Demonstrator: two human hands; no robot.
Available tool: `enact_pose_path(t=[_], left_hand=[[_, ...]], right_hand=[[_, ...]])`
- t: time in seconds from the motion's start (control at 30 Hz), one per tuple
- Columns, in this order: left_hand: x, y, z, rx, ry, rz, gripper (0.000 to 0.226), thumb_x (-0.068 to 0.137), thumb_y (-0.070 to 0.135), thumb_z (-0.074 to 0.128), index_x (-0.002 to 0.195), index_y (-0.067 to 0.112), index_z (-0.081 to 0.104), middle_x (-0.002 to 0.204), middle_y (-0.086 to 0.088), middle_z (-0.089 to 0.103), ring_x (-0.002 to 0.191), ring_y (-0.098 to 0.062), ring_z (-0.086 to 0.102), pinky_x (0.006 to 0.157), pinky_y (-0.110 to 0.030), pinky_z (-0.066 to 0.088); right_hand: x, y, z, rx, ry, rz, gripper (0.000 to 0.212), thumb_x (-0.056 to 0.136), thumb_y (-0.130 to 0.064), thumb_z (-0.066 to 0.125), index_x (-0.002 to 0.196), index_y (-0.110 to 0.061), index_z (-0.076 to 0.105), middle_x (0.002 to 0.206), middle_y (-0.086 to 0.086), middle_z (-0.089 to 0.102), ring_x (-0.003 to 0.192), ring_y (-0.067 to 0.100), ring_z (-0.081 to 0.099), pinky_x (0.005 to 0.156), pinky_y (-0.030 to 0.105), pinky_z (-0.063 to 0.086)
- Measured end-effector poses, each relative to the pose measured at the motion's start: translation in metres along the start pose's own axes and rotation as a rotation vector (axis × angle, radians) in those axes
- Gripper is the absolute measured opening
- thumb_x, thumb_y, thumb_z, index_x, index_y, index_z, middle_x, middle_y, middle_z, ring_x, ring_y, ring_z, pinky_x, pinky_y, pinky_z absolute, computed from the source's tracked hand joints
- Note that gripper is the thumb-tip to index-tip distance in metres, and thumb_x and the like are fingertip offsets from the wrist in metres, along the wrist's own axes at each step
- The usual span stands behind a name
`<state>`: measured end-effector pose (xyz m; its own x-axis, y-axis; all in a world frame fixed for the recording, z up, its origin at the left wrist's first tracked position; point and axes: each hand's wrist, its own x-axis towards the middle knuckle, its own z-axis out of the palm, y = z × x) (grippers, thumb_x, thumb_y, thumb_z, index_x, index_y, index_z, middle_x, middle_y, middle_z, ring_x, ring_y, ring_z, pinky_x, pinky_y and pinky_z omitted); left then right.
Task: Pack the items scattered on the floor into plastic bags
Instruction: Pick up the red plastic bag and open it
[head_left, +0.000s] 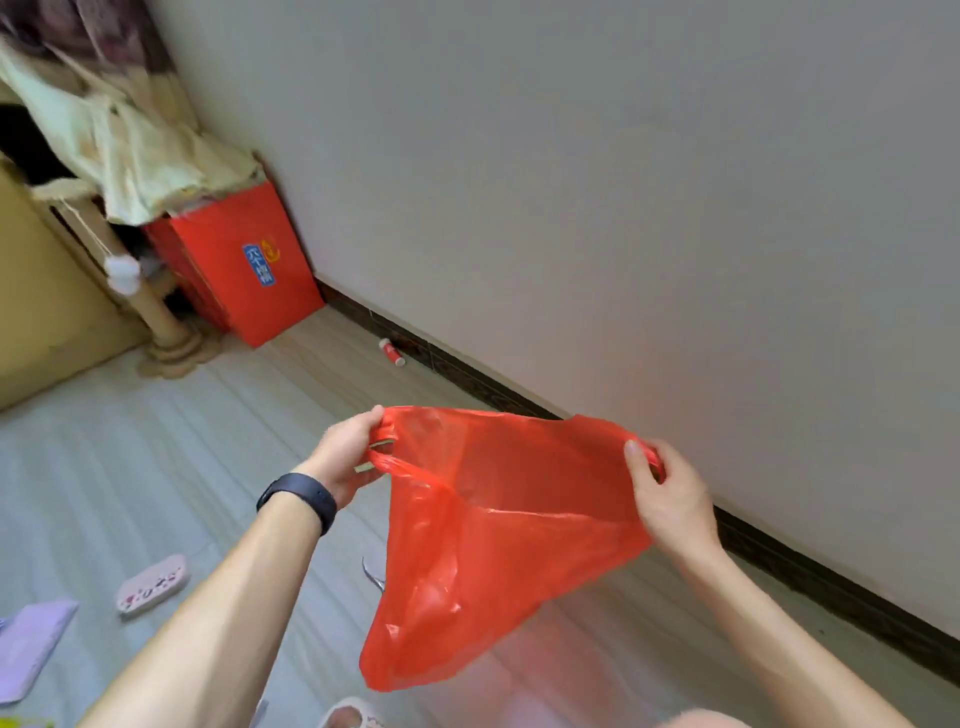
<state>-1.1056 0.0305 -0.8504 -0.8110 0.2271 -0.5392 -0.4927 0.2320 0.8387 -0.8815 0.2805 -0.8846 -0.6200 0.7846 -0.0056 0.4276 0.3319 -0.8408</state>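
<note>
My left hand (345, 452) pinches one handle of the red plastic bag (498, 545) and my right hand (670, 499) grips the other; its mouth stretches 9 to 3 o'clock between them, body hanging toward 6; the small bottle (392, 352) lies on the floor at 12 o'clock, nearer my left hand

The red bag (498, 545) is thin, glossy, translucent plastic, creased. The floor (156, 467) looks like smooth, matt wood-grain planks. By the wall (623, 182), matt and painted, stands a smooth red cardboard box (244, 260).
</note>
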Motion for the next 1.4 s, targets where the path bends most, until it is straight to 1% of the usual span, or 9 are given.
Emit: enact_pose_path(t=[0.13, 0.27, 0.4, 0.53, 0.67, 0.8, 1.0, 1.13, 1.4], left_hand=[[-0.04, 0.018, 0.008, -0.418, -0.092, -0.011, 0.028, 0.101, 0.033, 0.044, 0.099, 0.008, 0.057, 0.072, -0.008, 0.059, 0.074, -0.027, 0.061, 0.087, -0.045, 0.052], [-0.083, 0.034, 0.018, -0.453, -0.151, 0.054, 0.04, 0.103, 0.034, 0.044, 0.073, 0.01, 0.051, 0.051, -0.006, 0.053, 0.043, -0.02, 0.055, 0.052, -0.028, 0.051], [-0.113, 0.051, 0.006, -0.352, -0.286, 0.11, 0.035, 0.091, 0.046, 0.062, 0.073, 0.017, 0.056, 0.068, -0.007, 0.058, 0.058, -0.023, 0.059, 0.064, -0.032, 0.05], [-0.125, 0.063, -0.018, -0.15, -0.338, 0.276, 0.063, 0.063, 0.054, 0.086, 0.103, 0.014, 0.058, 0.092, -0.014, 0.059, 0.08, -0.027, 0.056, 0.072, -0.036, 0.045], [-0.125, 0.068, -0.034, -0.026, -0.271, 0.375, 0.054, 0.055, 0.037, 0.091, 0.086, 0.018, 0.051, 0.072, -0.001, 0.057, 0.058, -0.014, 0.052, 0.057, -0.029, 0.041], [-0.124, 0.05, -0.037, 0.021, -0.236, 0.436, 0.057, 0.051, 0.04, 0.092, 0.08, 0.022, 0.047, 0.083, -0.002, 0.051, 0.064, -0.012, 0.046, 0.058, -0.028, 0.036], [-0.1, -0.004, -0.053, 0.834, 0.052, 0.715, 0.065, 0.064, 0.046, 0.084, 0.118, 0.039, 0.048, 0.097, 0.008, 0.057, 0.089, -0.017, 0.056, 0.076, -0.03, 0.045], [-0.074, -0.035, -0.071, 1.172, 0.05, 0.682, 0.025, 0.082, 0.056, 0.067, 0.103, 0.043, 0.069, 0.084, 0.007, 0.048, 0.088, -0.018, 0.058, 0.075, -0.028, 0.045], [-0.066, -0.051, -0.084, 0.466, -0.16, 0.227, 0.017, 0.098, 0.024, 0.057, 0.085, 0.021, 0.067, 0.063, 0.01, 0.061, 0.055, -0.005, 0.053, 0.052, -0.021, 0.041]], right_hand=[[-0.017, 0.0, -0.008, -0.278, 0.038, 0.116, 0.04, 0.093, -0.042, 0.054, 0.125, -0.019, 0.058, 0.127, 0.017, 0.056, 0.122, 0.038, 0.048, 0.1, 0.046, 0.04], [-0.03, -0.053, -0.008, -0.45, -0.118, -0.132, 0.093, 0.08, -0.069, 0.061, 0.154, -0.026, 0.023, 0.165, 0.008, 0.007, 0.15, 0.03, 0.01, 0.117, 0.049, 0.018], [-0.03, -0.093, 0.014, -0.715, -0.368, -0.385, 0.107, 0.076, -0.08, 0.053, 0.157, -0.036, -0.001, 0.164, 0.003, -0.021, 0.152, 0.025, -0.011, 0.121, 0.05, 0.007], [-0.03, -0.121, 0.032, -0.709, -0.11, -0.57, 0.099, 0.077, -0.066, 0.064, 0.154, -0.023, 0.021, 0.164, 0.013, 0.007, 0.148, 0.035, 0.014, 0.115, 0.052, 0.021], [-0.031, -0.149, 0.048, -0.769, 0.114, -0.768, 0.092, 0.062, -0.066, 0.073, 0.143, -0.03, 0.045, 0.155, 0.005, 0.038, 0.137, 0.03, 0.036, 0.1, 0.05, 0.027], [-0.031, -0.137, 0.063, -0.742, -0.182, -0.453, 0.03, 0.094, -0.041, 0.045, 0.119, -0.037, 0.062, 0.146, -0.005, 0.049, 0.137, 0.026, 0.034, 0.104, 0.049, 0.023], [-0.022, -0.109, 0.047, -0.265, -0.635, -0.1, 0.029, 0.097, -0.03, 0.054, 0.073, -0.019, 0.065, 0.072, -0.001, 0.063, 0.068, 0.017, 0.06, 0.062, 0.029, 0.046], [-0.015, -0.09, 0.033, 0.107, -1.1, 0.215, 0.022, 0.089, -0.041, 0.071, 0.084, -0.02, 0.071, 0.071, 0.001, 0.055, 0.059, 0.011, 0.052, 0.057, 0.026, 0.05], [-0.013, -0.095, 0.044, 0.563, -0.918, 0.368, 0.021, 0.088, -0.001, 0.066, 0.103, -0.015, 0.061, 0.072, 0.004, 0.065, 0.054, 0.013, 0.06, 0.054, 0.027, 0.05]])
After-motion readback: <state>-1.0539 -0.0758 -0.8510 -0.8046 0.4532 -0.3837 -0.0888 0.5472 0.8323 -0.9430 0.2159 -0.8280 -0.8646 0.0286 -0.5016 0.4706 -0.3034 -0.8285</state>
